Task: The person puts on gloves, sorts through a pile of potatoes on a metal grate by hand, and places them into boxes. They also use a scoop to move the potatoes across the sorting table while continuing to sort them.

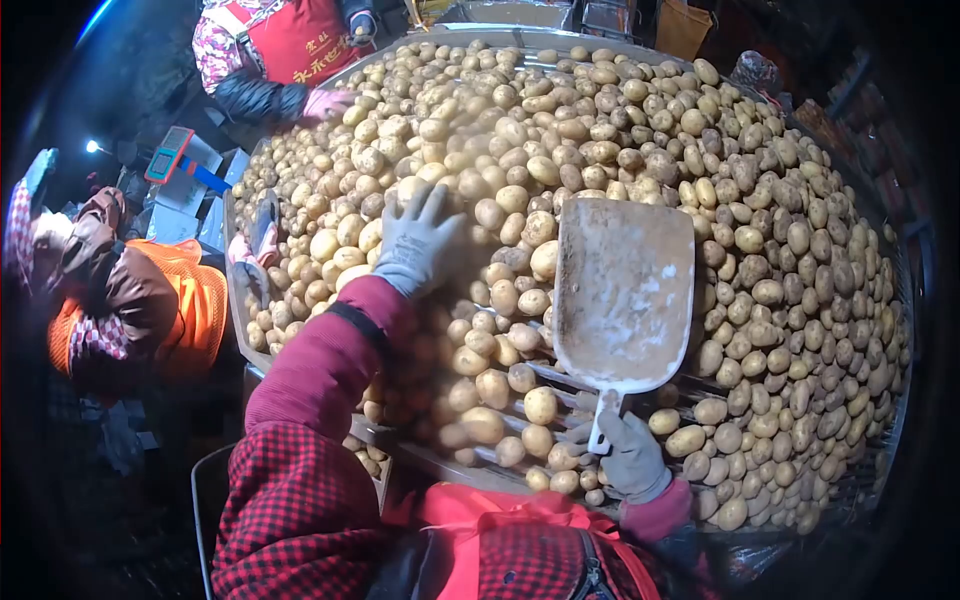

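Note:
Many potatoes (790, 250) cover a large sorting table (232, 300). My left hand (420, 238), in a grey glove, lies on the potatoes left of centre with its fingers spread and nothing held. My right hand (632, 458), also gloved, is at the near edge, closed around the short white handle of a scoop (625, 290). The scoop's wide, dirt-stained blade points away from me and rests over the potatoes. Metal bars show between the potatoes beside the scoop.
A person in a red apron (305, 45) reaches onto the potatoes at the far left. Another person in an orange vest (195, 300) is at the left edge, with a gloved hand on the table. A red and blue device (170, 155) stands near them. A crate (368, 458) holds potatoes below the near edge.

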`<action>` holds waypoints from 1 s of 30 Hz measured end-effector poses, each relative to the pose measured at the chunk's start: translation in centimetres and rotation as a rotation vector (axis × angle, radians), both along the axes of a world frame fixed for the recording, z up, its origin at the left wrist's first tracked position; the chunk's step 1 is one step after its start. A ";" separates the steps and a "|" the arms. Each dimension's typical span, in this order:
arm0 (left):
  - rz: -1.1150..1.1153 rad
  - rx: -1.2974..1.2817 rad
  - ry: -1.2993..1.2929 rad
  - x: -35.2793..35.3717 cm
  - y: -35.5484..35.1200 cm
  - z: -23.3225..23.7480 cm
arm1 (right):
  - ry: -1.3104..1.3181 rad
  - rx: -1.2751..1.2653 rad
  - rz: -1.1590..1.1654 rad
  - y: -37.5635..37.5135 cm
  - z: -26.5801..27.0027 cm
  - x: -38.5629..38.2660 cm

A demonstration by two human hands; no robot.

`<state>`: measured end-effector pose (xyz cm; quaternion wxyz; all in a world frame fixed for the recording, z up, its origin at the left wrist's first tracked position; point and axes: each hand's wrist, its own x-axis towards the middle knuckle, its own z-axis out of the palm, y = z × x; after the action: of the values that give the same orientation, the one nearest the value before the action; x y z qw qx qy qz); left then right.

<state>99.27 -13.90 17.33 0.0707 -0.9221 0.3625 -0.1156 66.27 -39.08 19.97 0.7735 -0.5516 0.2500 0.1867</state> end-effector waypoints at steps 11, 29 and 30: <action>-0.007 0.031 0.179 6.0 0.1 3.6 | -0.383 -0.213 0.140 -0.9 -2.6 -0.9; 0.389 0.283 0.200 14.8 -9.7 2.7 | -0.190 -0.121 0.095 -1.6 -4.6 0.5; 0.402 0.260 0.203 14.7 -9.4 2.3 | -0.193 -0.122 0.100 -1.6 -4.8 0.5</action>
<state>113.94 -23.27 19.62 0.1734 -0.9657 0.1889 0.0415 66.75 -40.65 15.17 0.7486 -0.6250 0.1574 0.1555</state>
